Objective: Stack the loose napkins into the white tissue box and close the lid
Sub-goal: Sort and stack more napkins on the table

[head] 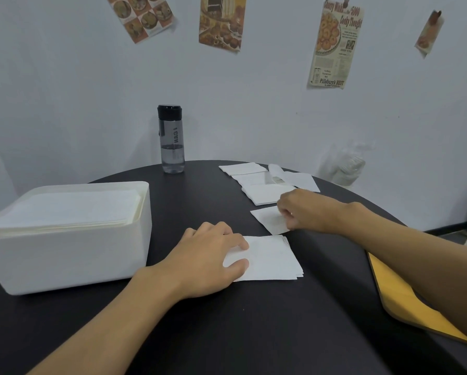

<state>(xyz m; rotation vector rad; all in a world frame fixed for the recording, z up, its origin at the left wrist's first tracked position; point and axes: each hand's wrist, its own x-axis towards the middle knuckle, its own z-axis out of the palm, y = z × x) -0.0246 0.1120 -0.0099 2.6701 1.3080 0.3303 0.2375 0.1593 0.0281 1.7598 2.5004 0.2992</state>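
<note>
The white tissue box [72, 255] stands open at the left of the black table, filled to the rim with flat napkins [64, 209]. My left hand [208, 255] rests on the left edge of a small stack of napkins [273, 258] in the middle, fingers straight, thumb on top. My right hand [300, 212] pinches the right edge of a single napkin [270, 219] just behind that stack. Several more loose napkins [262, 182] lie spread farther back. The yellow-brown flat panel [405, 301] under my right forearm may be the lid.
A grey water bottle [172, 142] with a black cap stands at the table's far edge. The round black table [227, 328] curves away on the right. A white wall with food posters is behind, and a plastic bag [346, 169] sits beyond the table.
</note>
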